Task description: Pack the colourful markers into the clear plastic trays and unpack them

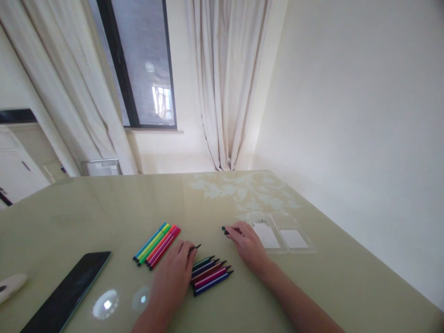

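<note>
My left hand (176, 266) is closed around a dark uncapped marker (194, 248), its tip pointing to the right. Right beside that hand, several uncapped markers (211, 276) lie side by side on the table, dark green, brown, magenta and blue among them, tips to the right. My right hand (245, 238) pinches a small dark marker cap (226, 232). A dark green piece (223, 228), apparently another cap, shows just past its fingertips. To the left of my left hand lies a row of capped bright markers (157, 244) in blue, yellow, green, orange and pink.
A clear plastic case (291, 238) with white inserts lies open right of my right hand. On the left are a black tablet (69, 289) and a white rounded object (13, 285). A wall (364, 152) runs along the table's right edge.
</note>
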Tool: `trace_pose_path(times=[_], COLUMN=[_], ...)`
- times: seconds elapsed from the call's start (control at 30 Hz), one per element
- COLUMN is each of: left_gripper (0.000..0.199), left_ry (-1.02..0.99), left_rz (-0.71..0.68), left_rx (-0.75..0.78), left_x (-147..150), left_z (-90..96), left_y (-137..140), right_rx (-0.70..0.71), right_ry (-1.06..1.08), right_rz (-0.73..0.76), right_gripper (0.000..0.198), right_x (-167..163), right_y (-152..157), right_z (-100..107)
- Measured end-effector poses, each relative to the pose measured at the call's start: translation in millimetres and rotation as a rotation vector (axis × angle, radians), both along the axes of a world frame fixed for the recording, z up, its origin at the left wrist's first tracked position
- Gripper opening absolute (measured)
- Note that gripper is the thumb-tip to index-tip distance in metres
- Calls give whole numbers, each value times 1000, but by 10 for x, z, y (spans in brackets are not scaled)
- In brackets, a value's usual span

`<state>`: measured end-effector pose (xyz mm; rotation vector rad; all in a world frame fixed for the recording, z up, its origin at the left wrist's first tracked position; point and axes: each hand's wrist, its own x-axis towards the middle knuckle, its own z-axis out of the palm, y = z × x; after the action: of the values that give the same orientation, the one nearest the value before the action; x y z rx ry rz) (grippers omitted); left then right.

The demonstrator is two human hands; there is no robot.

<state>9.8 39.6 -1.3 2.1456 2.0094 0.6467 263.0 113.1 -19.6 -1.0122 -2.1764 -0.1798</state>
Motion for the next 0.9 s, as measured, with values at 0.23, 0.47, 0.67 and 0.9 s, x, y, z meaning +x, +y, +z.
trace_pose_path(times=[0.23,0.47,0.67,0.9], left_gripper=[34,36,31,30], left_ry=[-101,346,339,5], left_rz=[-93,275,250,30], left_rx=[27,192,99,202], left_x=[7,-296,-407,-120], left_z=[-124,-118,-208,-161], left_y=[24,40,87,76], right_rx=[2,-15,-49,13], right_ry=[-206,-226,-218,-80], right_rz=[-33,-139,-168,-65], right_gripper=[7,8,4,25], right_x=[-135,-134,-133,-133], right_y=[0,-10,-19,-92], right_z=[-85,-86,-59,42])
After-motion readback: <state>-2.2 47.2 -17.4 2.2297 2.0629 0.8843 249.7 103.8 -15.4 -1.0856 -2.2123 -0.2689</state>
